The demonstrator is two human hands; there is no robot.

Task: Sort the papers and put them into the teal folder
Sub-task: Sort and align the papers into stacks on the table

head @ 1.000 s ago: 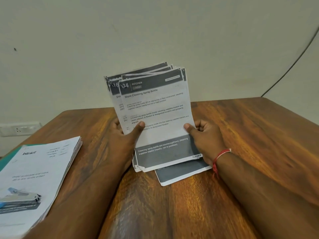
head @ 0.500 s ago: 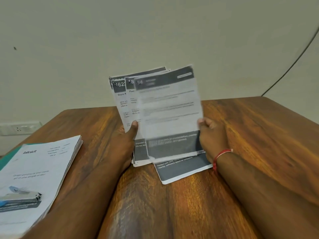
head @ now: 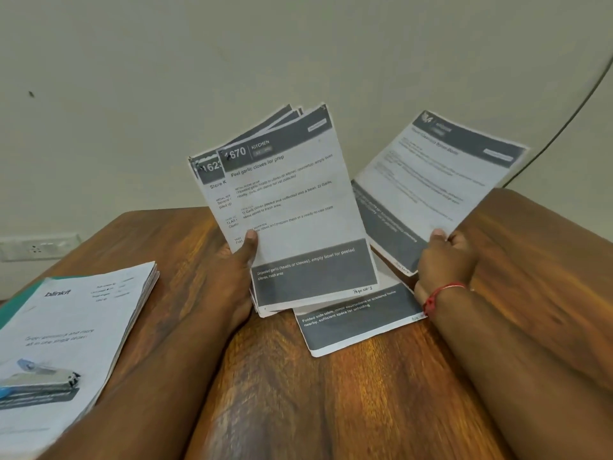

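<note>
Over the middle of the wooden table (head: 331,410), the left hand (head: 232,270) holds a fanned stack of papers (head: 292,207) upright. Its thumb presses on the front sheet, headed "1670 Kitchen, Peel garlic cloves for prep", and its fingers are hidden behind. Toward the table's right side, the right hand (head: 444,260) pinches one separate sheet (head: 438,180) by its lower edge, tilted away from the stack. A red thread (head: 441,293) circles that wrist. Flat on the table's middle, partly under the stack's bottom edge, lies another sheet (head: 355,323) with a grey footer. At the table's left edge the teal folder (head: 20,303) lies beneath a thick pile of printed pages (head: 73,333), only its teal corner showing.
</note>
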